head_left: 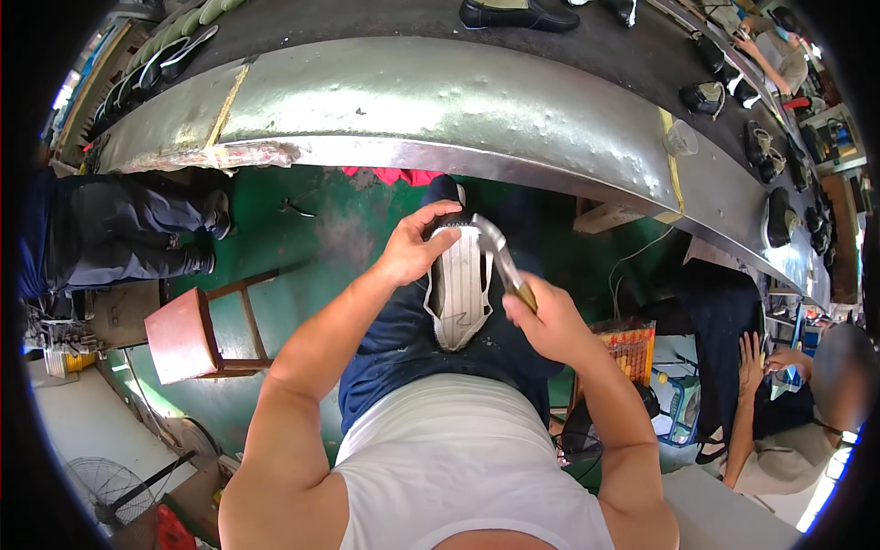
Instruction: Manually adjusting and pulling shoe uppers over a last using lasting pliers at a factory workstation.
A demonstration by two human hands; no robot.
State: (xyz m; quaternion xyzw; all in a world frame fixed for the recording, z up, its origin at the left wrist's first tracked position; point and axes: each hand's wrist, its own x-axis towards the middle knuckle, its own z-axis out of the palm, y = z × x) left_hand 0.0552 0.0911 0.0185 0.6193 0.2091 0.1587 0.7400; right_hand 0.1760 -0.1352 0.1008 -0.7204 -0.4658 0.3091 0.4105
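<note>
A partly made shoe (461,289) lies bottom up across my lap, its pale underside facing me and its dark toe pointing away. Around the toe end, the pale edge looks pleated. My left hand (414,249) grips that far end, thumb on the underside and fingers at the toe. In my right hand (550,321) is a hammer (500,257), held by its wooden handle. Its metal head is over the right side of the toe, close to my left fingers; whether it touches the shoe I cannot tell.
Ahead runs a metal-edged bench (440,101) carrying several shoes, among them a black shoe (518,16). A red-topped stool (183,335) stands at left, near another person's legs (137,220). At right sits a co-worker (779,440). Pliers (298,208) lie on the green floor.
</note>
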